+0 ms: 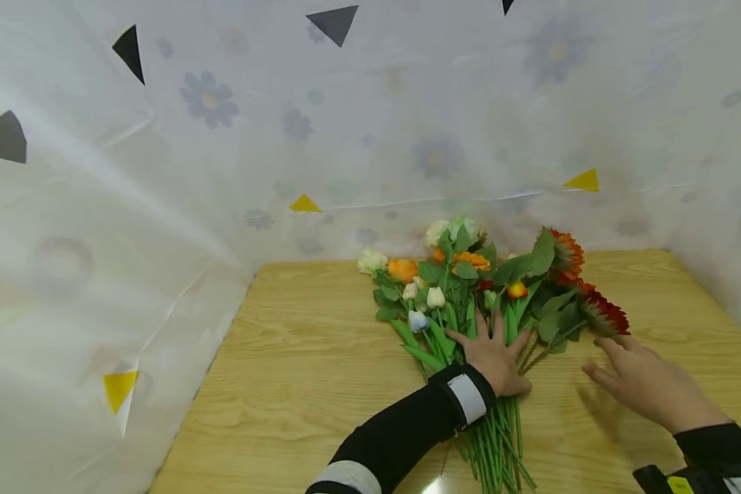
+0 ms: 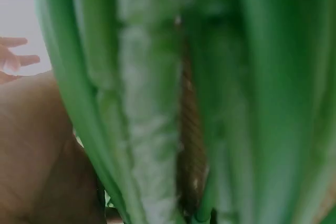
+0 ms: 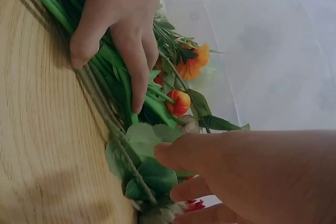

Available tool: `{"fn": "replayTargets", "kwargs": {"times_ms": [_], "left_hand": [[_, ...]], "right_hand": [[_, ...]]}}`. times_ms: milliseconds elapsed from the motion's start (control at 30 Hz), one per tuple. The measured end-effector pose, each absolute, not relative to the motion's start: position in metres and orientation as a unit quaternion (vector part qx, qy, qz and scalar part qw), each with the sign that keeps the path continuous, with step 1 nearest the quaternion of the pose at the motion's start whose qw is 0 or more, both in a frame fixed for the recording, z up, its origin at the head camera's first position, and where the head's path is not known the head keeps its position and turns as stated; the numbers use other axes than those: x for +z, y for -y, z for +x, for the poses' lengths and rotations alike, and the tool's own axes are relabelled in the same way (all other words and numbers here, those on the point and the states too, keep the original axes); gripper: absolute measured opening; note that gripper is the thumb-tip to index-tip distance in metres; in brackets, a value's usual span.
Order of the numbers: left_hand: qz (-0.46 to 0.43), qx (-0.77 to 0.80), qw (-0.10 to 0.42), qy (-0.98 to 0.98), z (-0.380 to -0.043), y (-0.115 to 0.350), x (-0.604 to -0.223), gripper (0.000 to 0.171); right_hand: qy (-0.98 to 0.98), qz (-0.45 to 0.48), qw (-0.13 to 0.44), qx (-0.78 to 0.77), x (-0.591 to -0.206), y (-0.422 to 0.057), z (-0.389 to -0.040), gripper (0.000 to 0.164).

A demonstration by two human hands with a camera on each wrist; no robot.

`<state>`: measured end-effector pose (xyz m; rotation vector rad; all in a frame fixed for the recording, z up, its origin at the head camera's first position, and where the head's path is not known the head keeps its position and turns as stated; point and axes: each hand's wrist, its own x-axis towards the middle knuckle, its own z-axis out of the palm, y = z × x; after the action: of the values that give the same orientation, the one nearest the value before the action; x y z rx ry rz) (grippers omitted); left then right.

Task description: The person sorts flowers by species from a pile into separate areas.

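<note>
1. The flower bunch [image 1: 451, 319] is laid right of centre on the counter [image 1: 296, 357], with blooms set toward the far side and the green stems [image 1: 494, 439] toward the near side.
2. The fingers of the left hand [image 1: 494, 357] are splayed across the upper stems, which are pressed from above; no closed grasp is shown.
3. The right hand [image 1: 651, 381] is held to the right, its fingers extended and released, near the dark red bloom [image 1: 606, 314]; whether contact is made cannot be told.
4. The bunch is judged light; its stems are judged firm but springy, and liable to slide over one another.
5. Petals and leaves are judged soft and easily creased; squeezing is to be avoided.
6. The hold is best taken round the gathered stems, below the leaves; the angled brownish stems [image 1: 534, 358] at right should be included.
</note>
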<state>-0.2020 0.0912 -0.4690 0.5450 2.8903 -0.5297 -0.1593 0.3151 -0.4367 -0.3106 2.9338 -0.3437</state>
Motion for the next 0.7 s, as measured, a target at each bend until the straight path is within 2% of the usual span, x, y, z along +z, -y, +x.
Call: {"fn": "replayTargets", "kwargs": {"times_ms": [167, 300, 700], "left_hand": [[0.185, -0.171, 0.08, -0.964, -0.203, -0.079, -0.468, 0.083], [0.197, -0.162, 0.061, -0.965, -0.201, -0.061, -0.462, 0.081], [0.161, -0.119, 0.051, -0.978, -0.21, 0.01, -0.46, 0.077]], "right_hand": [[-0.98, -0.116, 0.092, -0.135, -0.437, -0.312, -0.158, 0.065], [-0.978, -0.122, 0.095, -0.142, -0.437, -0.309, -0.158, 0.062], [-0.976, -0.127, 0.117, -0.134, -0.439, -0.304, -0.164, 0.067]]}}
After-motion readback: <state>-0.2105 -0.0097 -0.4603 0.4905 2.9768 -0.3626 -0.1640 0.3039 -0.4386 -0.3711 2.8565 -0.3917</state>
